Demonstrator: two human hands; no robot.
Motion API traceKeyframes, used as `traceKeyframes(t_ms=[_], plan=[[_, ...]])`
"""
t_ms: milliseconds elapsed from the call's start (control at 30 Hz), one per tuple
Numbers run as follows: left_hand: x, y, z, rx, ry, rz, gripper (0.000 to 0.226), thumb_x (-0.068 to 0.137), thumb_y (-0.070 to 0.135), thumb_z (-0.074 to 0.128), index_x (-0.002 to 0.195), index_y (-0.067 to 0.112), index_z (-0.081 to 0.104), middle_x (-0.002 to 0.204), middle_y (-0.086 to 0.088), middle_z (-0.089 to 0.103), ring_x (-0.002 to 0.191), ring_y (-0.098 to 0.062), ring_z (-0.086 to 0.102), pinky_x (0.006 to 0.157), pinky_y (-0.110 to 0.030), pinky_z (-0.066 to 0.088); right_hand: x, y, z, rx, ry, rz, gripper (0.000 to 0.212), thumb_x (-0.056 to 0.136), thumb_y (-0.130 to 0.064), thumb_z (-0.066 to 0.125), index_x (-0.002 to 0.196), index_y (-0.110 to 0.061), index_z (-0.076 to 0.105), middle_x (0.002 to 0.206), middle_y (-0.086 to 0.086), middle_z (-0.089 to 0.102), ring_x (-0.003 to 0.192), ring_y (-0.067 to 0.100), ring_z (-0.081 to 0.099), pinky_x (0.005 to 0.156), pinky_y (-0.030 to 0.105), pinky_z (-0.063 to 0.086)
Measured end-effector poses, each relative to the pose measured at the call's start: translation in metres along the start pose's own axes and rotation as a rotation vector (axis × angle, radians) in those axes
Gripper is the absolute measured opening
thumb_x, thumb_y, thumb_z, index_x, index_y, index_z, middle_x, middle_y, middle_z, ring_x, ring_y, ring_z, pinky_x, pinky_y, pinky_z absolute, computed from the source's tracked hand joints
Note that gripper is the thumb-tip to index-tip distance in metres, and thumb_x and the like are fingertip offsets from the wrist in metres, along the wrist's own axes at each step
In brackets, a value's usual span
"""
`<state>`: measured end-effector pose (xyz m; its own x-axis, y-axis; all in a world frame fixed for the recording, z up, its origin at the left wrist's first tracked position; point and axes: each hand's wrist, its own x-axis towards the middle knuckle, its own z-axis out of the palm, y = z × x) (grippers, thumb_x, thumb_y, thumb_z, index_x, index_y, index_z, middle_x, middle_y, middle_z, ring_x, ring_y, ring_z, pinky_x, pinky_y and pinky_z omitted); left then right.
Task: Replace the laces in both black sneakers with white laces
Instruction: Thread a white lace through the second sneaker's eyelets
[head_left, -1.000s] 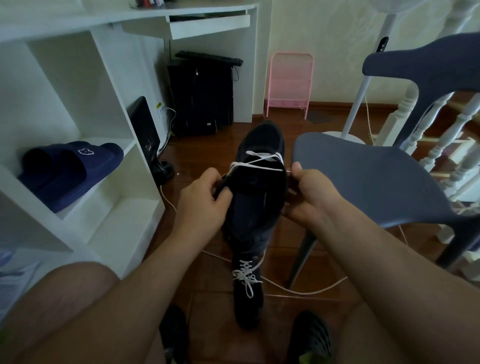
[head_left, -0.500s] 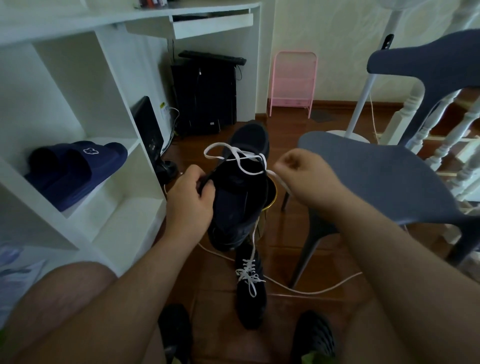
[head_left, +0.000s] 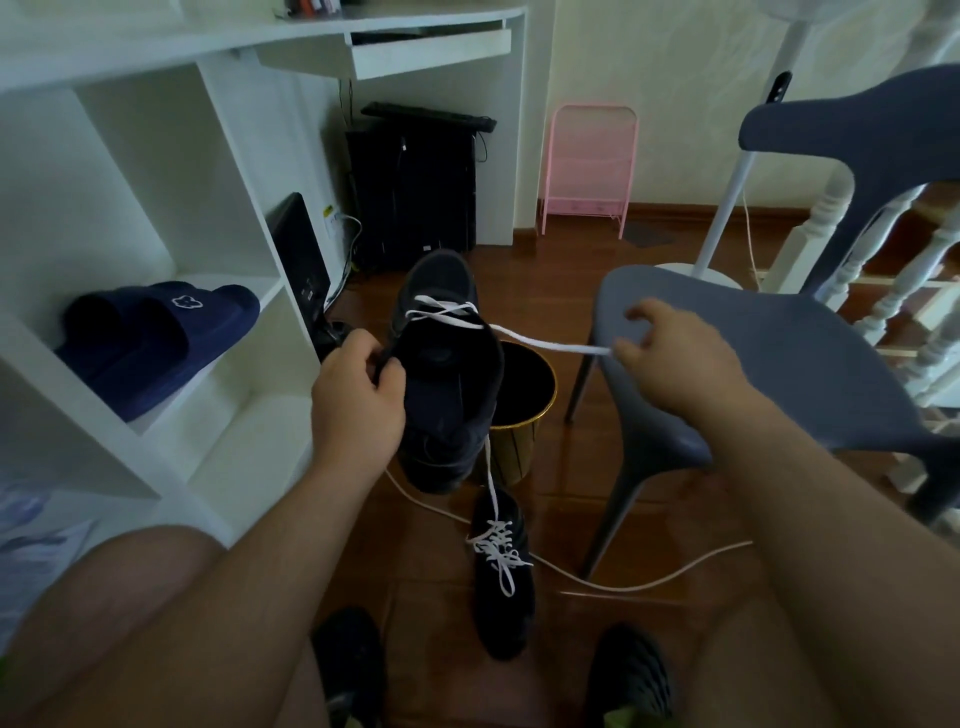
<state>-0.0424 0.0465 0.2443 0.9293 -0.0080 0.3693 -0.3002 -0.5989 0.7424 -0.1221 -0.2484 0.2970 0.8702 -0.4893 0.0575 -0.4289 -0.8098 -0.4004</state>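
While left hand (head_left: 358, 402) grips sneaker (head_left: 447, 379) | right hand (head_left: 670, 358) pinches white lace (head_left: 550, 344) taut

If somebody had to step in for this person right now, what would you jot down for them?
Left hand grips the held sneaker by its side, over the gold bin.
Right hand pinches one end of the white lace and holds it out to the right; the other end hangs down below the shoe.
Done: the sneaker on the floor is laced in white and tied. The held sneaker has white lace only through the eyelets nearest the toe.
Left: thread the remaining eyelets of the held sneaker, then tie it.
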Motion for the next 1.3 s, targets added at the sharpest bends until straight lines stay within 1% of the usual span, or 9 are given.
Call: traceKeyframes(t_ms=[67,200,367,500,667,967,1033,1167,1300], plan=[[-0.001,0.003,0.003,-0.005,-0.011,0.003,0.01,0.099,0.027,0.058,0.092,0.021,0.054,0.09,-0.007,0.058,0.078,-0.029,0.057,0.066,-0.047,0.05,-0.015,-0.03,0.01,0.054,0.15,-0.232,0.042,0.1,-0.045,0.058,0.141,-0.035,0.051,0.132,0.003,0.052,0.102,0.023,0.061,0.085,0.044,0.056],[-0.012,0.013,0.009,-0.021,-0.057,0.041,0.004,0.1,0.027,0.059,0.101,0.029,0.055,0.101,0.0,0.059,0.089,-0.023,0.059,0.074,-0.039,0.049,-0.045,-0.082,0.04,-0.059,0.291,-0.659,0.016,0.092,-0.031,0.067,0.102,-0.023,0.076,0.101,0.002,0.06,0.085,0.027,0.061,0.063,0.033,0.043],[-0.03,0.028,0.02,-0.025,-0.104,0.153,0.026,0.103,0.019,0.054,0.121,0.037,0.05,0.109,0.006,0.055,0.09,-0.012,0.055,0.074,-0.031,0.048,-0.039,-0.088,0.067,-0.391,0.191,-0.474,0.021,0.087,-0.042,0.073,0.103,-0.029,0.068,0.106,-0.001,0.054,0.105,0.028,0.047,0.077,0.042,0.025],[-0.035,0.025,0.024,0.029,-0.17,0.15,0.035,0.105,0.014,0.047,0.121,0.039,0.065,0.1,0.011,0.038,0.084,-0.005,0.048,0.068,-0.016,0.04,-0.028,-0.086,0.069,-0.357,0.217,-0.536,0.011,0.091,-0.035,0.067,0.099,-0.03,0.073,0.093,-0.004,0.042,0.098,0.026,0.045,0.074,0.041,0.024],[-0.023,0.021,0.017,0.014,-0.255,0.08,0.062,0.102,0.007,0.047,0.144,0.053,0.048,0.103,0.01,0.041,0.085,-0.003,0.048,0.071,-0.012,0.038,-0.038,-0.087,0.071,-0.023,0.297,-0.652,0.015,0.092,-0.037,0.064,0.099,-0.029,0.076,0.085,-0.01,0.044,0.09,0.024,0.047,0.069,0.037,0.029],[-0.022,0.025,0.011,0.019,-0.152,0.052,0.033,0.1,0.006,0.056,0.104,0.034,0.072,0.105,0.006,0.051,0.085,-0.001,0.049,0.066,-0.008,0.037,-0.049,-0.087,0.036,0.389,-0.139,-0.476,0.01,0.099,-0.035,0.048,0.107,-0.031,0.043,0.091,-0.004,0.058,0.086,0.021,0.053,0.075,0.044,0.042],[-0.022,0.026,0.008,0.014,-0.113,0.064,0.033,0.096,0.003,0.058,0.101,0.033,0.072,0.106,0.005,0.054,0.087,-0.004,0.049,0.069,-0.006,0.036,-0.046,-0.079,0.024,0.471,-0.094,-0.437,0.01,0.105,-0.023,0.042,0.107,-0.025,0.052,0.087,0.002,0.06,0.079,0.02,0.056,0.068,0.043,0.046],[-0.021,0.028,0.004,0.001,-0.072,0.065,0.029,0.091,0.004,0.065,0.092,0.033,0.068,0.106,0.004,0.059,0.088,-0.009,0.052,0.07,-0.009,0.035,-0.043,-0.064,0.014,0.512,-0.015,-0.423,0.024,0.109,-0.019,0.047,0.116,-0.027,0.068,0.09,-0.012,0.065,0.075,-0.007,0.058,0.063,0.009,0.042],[-0.024,0.03,0.004,0.011,-0.058,0.085,0.025,0.09,0.007,0.07,0.088,0.031,0.064,0.1,0.007,0.058,0.086,0.002,0.052,0.069,-0.011,0.035,-0.045,-0.065,0.023,0.548,0.092,-0.423,0.026,0.1,-0.009,0.066,0.121,-0.022,0.074,0.098,-0.015,0.075,0.097,-0.004,0.069,0.091,0.009,0.049]])
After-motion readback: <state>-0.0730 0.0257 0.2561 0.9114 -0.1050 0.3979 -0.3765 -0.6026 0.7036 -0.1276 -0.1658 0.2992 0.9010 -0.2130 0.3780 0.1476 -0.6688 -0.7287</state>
